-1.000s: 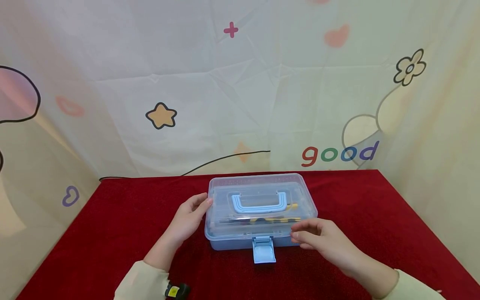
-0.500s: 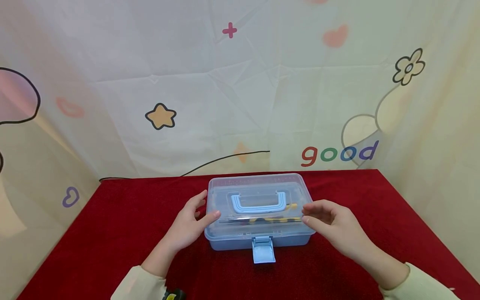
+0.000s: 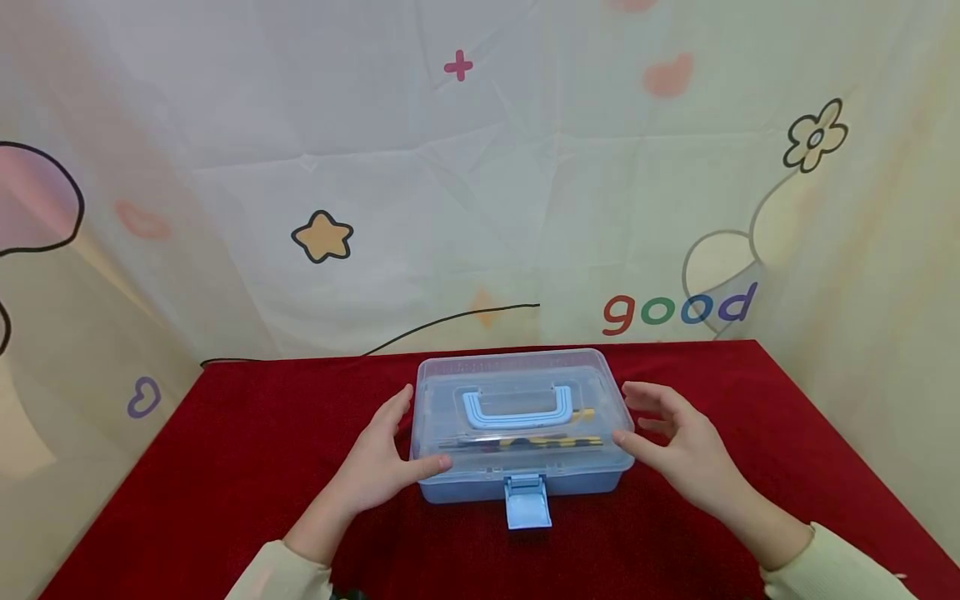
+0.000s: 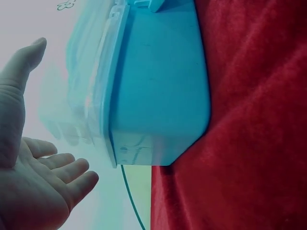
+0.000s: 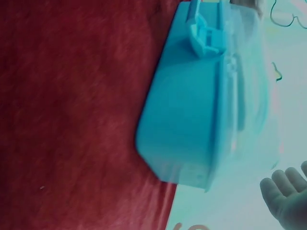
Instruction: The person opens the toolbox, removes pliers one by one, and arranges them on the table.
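Note:
A blue storage box with a clear lid [image 3: 487, 375] sits on the red cloth, its lid lowered. A light-blue handle [image 3: 517, 421] lies on top, and the front latch [image 3: 528, 507] hangs down unfastened. Through the lid show thin yellow-and-dark sticks [image 3: 555, 442], kind unclear. My left hand [image 3: 375, 467] is at the box's left side, thumb over the front left corner; the left wrist view shows its fingers [image 4: 72, 170] spread, apart from the box. By the right side, my right hand [image 3: 686, 450] has its thumb near the lid edge; its fingers [image 5: 285, 184] hold nothing.
Red cloth [image 3: 247, 467] covers the table all round the box. A pale printed curtain [image 3: 375, 167] hangs close behind the table's back edge and along both sides. Part of a dark wrist strap shows at the bottom by the left sleeve [image 3: 281, 575].
My right hand has moved from the box's front right up and outward to its right side. The left thumb has swung down toward the front corner, spreading from the fingers. The box stays put.

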Action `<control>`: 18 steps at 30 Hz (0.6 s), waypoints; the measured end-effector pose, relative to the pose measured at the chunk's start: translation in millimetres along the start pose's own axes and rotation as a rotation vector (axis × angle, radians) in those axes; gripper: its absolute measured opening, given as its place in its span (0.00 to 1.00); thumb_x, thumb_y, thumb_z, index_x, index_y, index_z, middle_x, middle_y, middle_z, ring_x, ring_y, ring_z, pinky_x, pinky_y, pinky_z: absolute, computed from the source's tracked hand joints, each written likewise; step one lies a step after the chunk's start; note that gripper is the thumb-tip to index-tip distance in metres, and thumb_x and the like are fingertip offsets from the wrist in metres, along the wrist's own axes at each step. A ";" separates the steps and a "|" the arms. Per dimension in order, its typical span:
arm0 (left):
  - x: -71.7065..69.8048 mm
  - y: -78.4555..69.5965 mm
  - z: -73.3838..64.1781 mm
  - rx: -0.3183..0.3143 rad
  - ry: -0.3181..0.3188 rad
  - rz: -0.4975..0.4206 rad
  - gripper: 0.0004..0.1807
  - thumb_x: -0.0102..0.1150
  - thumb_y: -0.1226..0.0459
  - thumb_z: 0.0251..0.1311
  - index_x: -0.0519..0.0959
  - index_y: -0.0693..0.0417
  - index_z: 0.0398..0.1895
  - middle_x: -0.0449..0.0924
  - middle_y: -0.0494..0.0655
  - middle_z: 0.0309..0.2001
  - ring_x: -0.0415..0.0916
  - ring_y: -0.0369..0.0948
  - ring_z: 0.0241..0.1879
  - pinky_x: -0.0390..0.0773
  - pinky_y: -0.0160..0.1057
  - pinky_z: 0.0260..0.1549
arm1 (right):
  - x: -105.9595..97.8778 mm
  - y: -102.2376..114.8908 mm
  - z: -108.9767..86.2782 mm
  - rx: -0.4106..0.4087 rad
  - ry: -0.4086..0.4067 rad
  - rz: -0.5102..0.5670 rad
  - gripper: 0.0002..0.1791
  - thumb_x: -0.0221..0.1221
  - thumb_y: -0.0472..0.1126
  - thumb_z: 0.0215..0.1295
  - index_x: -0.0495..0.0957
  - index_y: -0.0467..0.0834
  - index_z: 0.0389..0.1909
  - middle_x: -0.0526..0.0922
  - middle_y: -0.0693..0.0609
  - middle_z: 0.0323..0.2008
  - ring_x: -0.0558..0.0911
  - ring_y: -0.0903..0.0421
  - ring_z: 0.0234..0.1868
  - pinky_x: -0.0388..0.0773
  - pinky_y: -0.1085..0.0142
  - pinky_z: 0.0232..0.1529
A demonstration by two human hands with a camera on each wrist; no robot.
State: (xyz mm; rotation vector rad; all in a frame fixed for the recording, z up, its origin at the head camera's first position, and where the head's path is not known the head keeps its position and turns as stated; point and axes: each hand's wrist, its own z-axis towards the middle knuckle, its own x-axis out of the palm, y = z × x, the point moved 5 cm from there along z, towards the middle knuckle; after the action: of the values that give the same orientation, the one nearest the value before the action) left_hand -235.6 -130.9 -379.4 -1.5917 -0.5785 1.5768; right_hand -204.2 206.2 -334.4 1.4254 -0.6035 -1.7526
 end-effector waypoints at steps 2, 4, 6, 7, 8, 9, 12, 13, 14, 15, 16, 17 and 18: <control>1.8 1.7 -0.1 0.002 0.000 0.015 0.62 0.72 0.45 0.40 0.47 0.55 0.74 0.51 0.50 0.73 0.55 0.52 0.69 0.67 0.58 0.61 | 2.1 -5.3 1.3 -0.005 0.019 -0.006 0.36 0.65 0.46 0.58 0.63 0.41 0.65 0.71 0.41 0.62 0.74 0.44 0.58 0.79 0.54 0.53; 3.5 2.8 -0.4 0.002 -0.002 0.022 0.63 0.73 0.45 0.39 0.46 0.55 0.74 0.51 0.50 0.73 0.55 0.51 0.70 0.67 0.59 0.61 | 4.9 -11.0 2.5 -0.009 0.042 0.000 0.39 0.66 0.46 0.57 0.60 0.41 0.66 0.68 0.40 0.64 0.71 0.42 0.60 0.75 0.45 0.55; 5.3 3.7 -0.8 0.005 -0.004 0.022 0.63 0.73 0.45 0.39 0.46 0.54 0.75 0.50 0.50 0.73 0.54 0.51 0.70 0.67 0.59 0.61 | 7.9 -16.8 3.6 -0.015 0.063 0.009 0.42 0.66 0.46 0.56 0.57 0.41 0.68 0.65 0.40 0.65 0.69 0.41 0.62 0.72 0.42 0.57; 6.1 3.8 -1.0 0.007 -0.005 0.021 0.64 0.74 0.45 0.38 0.45 0.54 0.75 0.50 0.50 0.73 0.54 0.51 0.70 0.67 0.59 0.61 | 9.4 -19.5 4.1 -0.018 0.072 0.015 0.43 0.66 0.46 0.56 0.56 0.41 0.69 0.64 0.40 0.66 0.67 0.40 0.64 0.71 0.41 0.57; 6.9 4.0 -1.3 0.008 -0.006 0.019 0.64 0.74 0.46 0.38 0.45 0.54 0.75 0.49 0.50 0.74 0.53 0.51 0.70 0.66 0.59 0.62 | 10.8 -22.0 4.6 -0.021 0.081 0.020 0.44 0.67 0.46 0.55 0.55 0.41 0.69 0.63 0.40 0.67 0.66 0.40 0.64 0.70 0.40 0.58; 7.7 4.0 -1.4 0.012 -0.007 0.014 0.65 0.74 0.46 0.38 0.44 0.54 0.75 0.49 0.50 0.74 0.52 0.51 0.71 0.65 0.58 0.62 | 12.2 -24.4 5.0 -0.023 0.088 0.025 0.45 0.67 0.46 0.55 0.54 0.41 0.69 0.62 0.39 0.67 0.65 0.39 0.65 0.70 0.40 0.58; 10.1 4.6 -1.0 0.020 -0.010 0.005 0.66 0.74 0.47 0.38 0.42 0.53 0.75 0.46 0.50 0.74 0.50 0.51 0.71 0.64 0.58 0.64 | 15.8 -30.0 5.9 -0.023 0.107 0.035 0.47 0.67 0.46 0.54 0.52 0.40 0.70 0.59 0.38 0.68 0.63 0.38 0.66 0.68 0.39 0.59; 10.6 4.5 -0.9 0.022 -0.013 0.000 0.66 0.75 0.47 0.38 0.41 0.54 0.75 0.46 0.51 0.75 0.50 0.51 0.71 0.63 0.58 0.64 | 17.0 -31.3 6.3 -0.023 0.114 0.039 0.48 0.67 0.46 0.54 0.51 0.40 0.70 0.59 0.38 0.69 0.63 0.38 0.67 0.68 0.39 0.59; 11.2 4.5 -0.6 0.026 -0.015 -0.005 0.66 0.75 0.47 0.38 0.41 0.54 0.75 0.46 0.51 0.75 0.50 0.51 0.71 0.63 0.58 0.65 | 18.2 -32.4 6.5 -0.021 0.120 0.043 0.49 0.68 0.46 0.54 0.50 0.40 0.70 0.58 0.38 0.69 0.62 0.38 0.67 0.68 0.38 0.59; 11.7 4.6 -0.2 0.030 -0.018 -0.010 0.66 0.75 0.47 0.38 0.41 0.54 0.75 0.45 0.51 0.75 0.50 0.51 0.71 0.62 0.58 0.65 | 19.4 -33.4 6.9 -0.021 0.126 0.046 0.49 0.68 0.46 0.53 0.50 0.40 0.71 0.57 0.38 0.69 0.62 0.38 0.67 0.67 0.38 0.59; 12.4 4.9 0.2 0.033 -0.021 -0.014 0.66 0.75 0.47 0.38 0.41 0.54 0.75 0.45 0.51 0.75 0.50 0.51 0.71 0.62 0.58 0.65 | 20.5 -34.2 7.2 -0.022 0.132 0.051 0.50 0.68 0.46 0.53 0.49 0.40 0.71 0.57 0.38 0.69 0.61 0.38 0.67 0.67 0.38 0.60; 13.0 5.1 0.6 0.038 -0.022 -0.022 0.66 0.75 0.48 0.38 0.41 0.53 0.75 0.45 0.51 0.74 0.50 0.50 0.71 0.63 0.58 0.65 | 21.7 -35.1 7.5 -0.022 0.137 0.055 0.50 0.68 0.46 0.53 0.48 0.40 0.71 0.56 0.38 0.70 0.61 0.38 0.67 0.67 0.38 0.60; 13.7 5.5 1.0 0.043 -0.023 -0.029 0.67 0.75 0.48 0.37 0.41 0.53 0.75 0.46 0.50 0.74 0.51 0.50 0.70 0.63 0.57 0.65 | 22.8 -36.0 7.8 -0.023 0.141 0.057 0.51 0.68 0.47 0.53 0.48 0.40 0.71 0.55 0.38 0.70 0.61 0.37 0.68 0.67 0.38 0.60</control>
State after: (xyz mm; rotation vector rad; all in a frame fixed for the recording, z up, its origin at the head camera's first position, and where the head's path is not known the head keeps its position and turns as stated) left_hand -236.2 -123.1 -391.9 -1.5286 -0.5743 1.5777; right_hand -223.1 207.9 -373.4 1.4875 -0.5413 -1.5945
